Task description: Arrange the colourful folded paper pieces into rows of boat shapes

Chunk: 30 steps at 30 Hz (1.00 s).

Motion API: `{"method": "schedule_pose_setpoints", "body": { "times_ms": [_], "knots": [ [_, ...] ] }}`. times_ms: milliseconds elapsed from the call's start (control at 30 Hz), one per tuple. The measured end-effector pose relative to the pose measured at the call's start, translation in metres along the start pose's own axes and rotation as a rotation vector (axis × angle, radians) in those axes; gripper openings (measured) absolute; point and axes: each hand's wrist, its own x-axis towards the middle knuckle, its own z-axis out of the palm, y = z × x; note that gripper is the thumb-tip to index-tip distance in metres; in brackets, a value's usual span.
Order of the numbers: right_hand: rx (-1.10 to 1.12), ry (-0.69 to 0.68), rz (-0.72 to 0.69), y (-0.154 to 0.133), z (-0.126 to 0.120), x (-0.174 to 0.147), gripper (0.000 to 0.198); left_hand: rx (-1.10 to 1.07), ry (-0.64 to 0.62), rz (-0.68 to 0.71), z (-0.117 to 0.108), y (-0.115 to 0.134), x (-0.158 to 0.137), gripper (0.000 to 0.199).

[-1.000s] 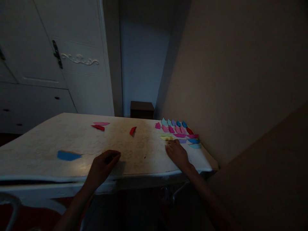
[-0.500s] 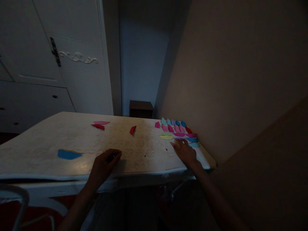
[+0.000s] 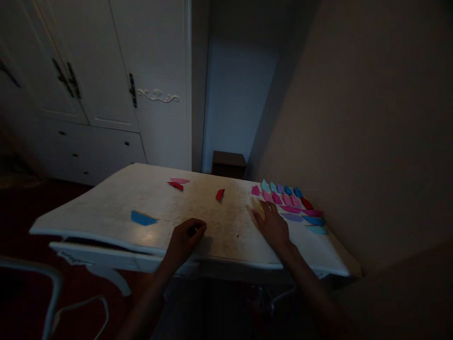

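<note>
On the white table, my right hand [image 3: 274, 226] reaches over a pale yellow folded paper piece [image 3: 259, 205]. Its thumb and fingers are apart and blurred by motion, partly hiding the yellow paper. To its right lie a lilac paper piece [image 3: 292, 217], a blue one [image 3: 314, 220], a light blue one [image 3: 316, 230] and a long magenta one [image 3: 290, 208]. My left hand [image 3: 187, 236] rests near the front edge, its fingers curled to the thumb with nothing visible in them. A blue paper piece [image 3: 143, 218] lies to its left. Beyond it is a red folded piece [image 3: 220, 194].
Rows of small folded papers, among them a pink piece [image 3: 267, 196] and a dark red one [image 3: 307, 203], line the table's right end by the wall [image 3: 371, 118]. Farther left lie a pink strip [image 3: 180, 180] and a red piece [image 3: 176, 186]. A white wardrobe [image 3: 159, 127] stands behind.
My right hand has moved left along the table, off the lilac piece and over the yellow ones. My left hand stays curled in place. The view has turned left.
</note>
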Motion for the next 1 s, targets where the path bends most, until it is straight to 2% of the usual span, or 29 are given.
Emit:
{"method": "schedule_pose_setpoints", "body": {
  "times_ms": [100,267,400,533,667,833,1000],
  "knots": [
    [0.105,-0.022,-0.169,-0.046,0.011,0.029,0.045,-0.053,0.002,-0.006,0.0,0.001,0.0,0.023],
    [0.191,-0.143,-0.414,-0.121,0.04,0.077,0.045,-0.111,0.006,-0.004,0.001,0.003,0.0,0.018],
    [0.247,-0.245,-0.564,-0.166,0.066,0.097,0.044,-0.093,0.003,0.024,0.002,0.003,-0.002,0.015],
    [0.356,-0.324,-0.755,-0.203,0.08,0.095,0.036,-0.05,-0.002,0.041,0.004,-0.001,-0.004,0.014],
    [0.463,-0.428,-0.975,-0.242,0.077,0.082,0.039,-0.054,-0.009,0.057,0.007,-0.004,-0.004,0.012],
    [0.406,-0.556,-1.071,-0.282,0.063,0.07,0.042,-0.073,-0.01,0.009,0.006,-0.002,-0.005,0.007],
    [0.27,-0.534,-1.183,-0.293,0.055,0.065,0.033,-0.073,-0.051,-0.005,0.003,0.001,-0.007,0.01]
  ]
}}
